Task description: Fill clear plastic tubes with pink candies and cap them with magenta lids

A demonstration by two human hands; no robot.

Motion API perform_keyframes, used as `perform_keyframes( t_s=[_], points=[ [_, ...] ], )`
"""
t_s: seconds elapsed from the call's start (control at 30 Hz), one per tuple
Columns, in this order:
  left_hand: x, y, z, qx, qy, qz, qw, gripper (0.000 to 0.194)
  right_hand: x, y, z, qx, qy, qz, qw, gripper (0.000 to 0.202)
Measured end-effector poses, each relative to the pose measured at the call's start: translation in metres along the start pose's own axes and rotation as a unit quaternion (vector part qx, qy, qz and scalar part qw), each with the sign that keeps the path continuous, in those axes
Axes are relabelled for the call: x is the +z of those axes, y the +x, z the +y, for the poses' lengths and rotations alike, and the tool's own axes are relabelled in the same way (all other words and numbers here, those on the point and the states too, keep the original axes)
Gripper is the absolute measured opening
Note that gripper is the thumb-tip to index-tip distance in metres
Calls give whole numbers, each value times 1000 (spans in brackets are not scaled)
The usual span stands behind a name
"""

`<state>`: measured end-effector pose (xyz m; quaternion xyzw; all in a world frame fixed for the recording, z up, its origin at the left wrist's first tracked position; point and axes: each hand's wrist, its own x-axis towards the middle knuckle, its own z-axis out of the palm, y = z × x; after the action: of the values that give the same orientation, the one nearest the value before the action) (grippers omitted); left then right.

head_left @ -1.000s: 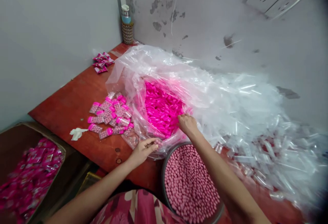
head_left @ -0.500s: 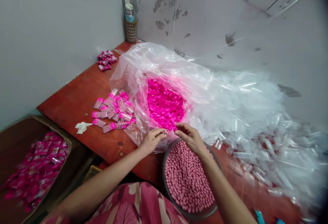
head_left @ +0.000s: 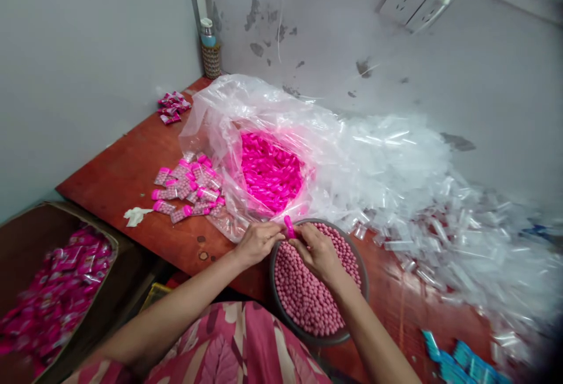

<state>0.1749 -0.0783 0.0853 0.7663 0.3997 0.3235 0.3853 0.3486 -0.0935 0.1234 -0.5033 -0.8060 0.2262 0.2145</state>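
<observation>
My left hand (head_left: 259, 243) is closed, its fingertips at the left of a small bright pink cap (head_left: 289, 227); whatever else they pinch is too small to make out. From the right, my right hand (head_left: 317, 250) grips the pink cap between thumb and fingers. Both hands meet over the rear left rim of a grey bowl (head_left: 363, 281) full of pink beads (head_left: 308, 290). Behind them, an open clear plastic bag (head_left: 220, 108) holds a heap of pink caps (head_left: 270, 173). Bead-filled tubes with pink caps (head_left: 189, 190) lie left of the bag.
Clear empty tubes (head_left: 396, 184) are heaped at the right. Pink packets lie at the table's (head_left: 132, 155) back left and in a box (head_left: 115, 249) at lower left. A bottle (head_left: 207, 32) stands in the corner. Blue packets (head_left: 466, 363) lie at lower right.
The view has shifted right. My hands have come together over the bowl's rim, and the pink cap now stands up between them, away from the bag's opening.
</observation>
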Motion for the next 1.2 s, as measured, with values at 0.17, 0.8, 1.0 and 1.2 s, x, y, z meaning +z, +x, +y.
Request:
perform_keyframes(
  t_s=[0.17,0.8,1.0,1.2],
  points=[
    [-1,-1,3,74,137,-70,985,19,0,-7,7,-36,-2,-39,999,9],
    [2,-21,19,-140,-198,18,970,23,-27,2,-33,-111,-267,-90,953,55],
    [15,-21,18,-266,-325,157,894,26,10,-6,-29,-28,-237,-7,971,71],
    [18,-15,22,-314,-398,210,836,29,27,3,-35,6,-210,26,977,61]
  ],
)
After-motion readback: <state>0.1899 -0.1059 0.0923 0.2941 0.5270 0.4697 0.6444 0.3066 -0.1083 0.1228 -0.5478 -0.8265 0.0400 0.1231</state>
